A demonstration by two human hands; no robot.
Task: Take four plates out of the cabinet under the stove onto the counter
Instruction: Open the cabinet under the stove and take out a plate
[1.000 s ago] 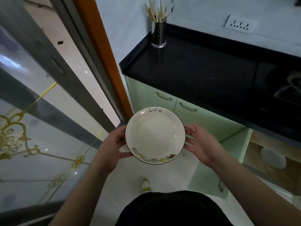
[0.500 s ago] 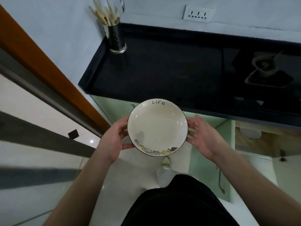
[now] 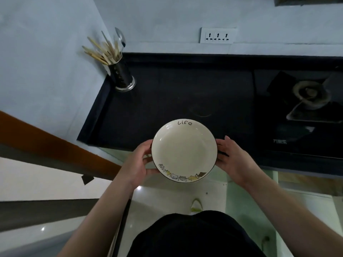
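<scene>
A cream plate [image 3: 183, 149] with a dark rim, the word "Life" at its far edge and small drawings at its near edge, is held level over the front edge of the black counter [image 3: 167, 93]. My left hand [image 3: 138, 164] grips its left rim and my right hand [image 3: 233, 159] holds its right rim. The open cabinet [image 3: 306, 184] under the stove shows only as a strip of wooden interior at the right; no plates are visible inside it.
A metal holder [image 3: 123, 76] with chopsticks and a spoon stands at the counter's back left corner. A gas stove burner [image 3: 310, 94] is set in the counter at the right. A wall socket [image 3: 217, 36] is above. A pale green cabinet door [image 3: 250, 206] stands open below.
The plate has risen and moved forward from in front of the green cabinets to over the counter's front edge. My view has tilted up over the counter.
</scene>
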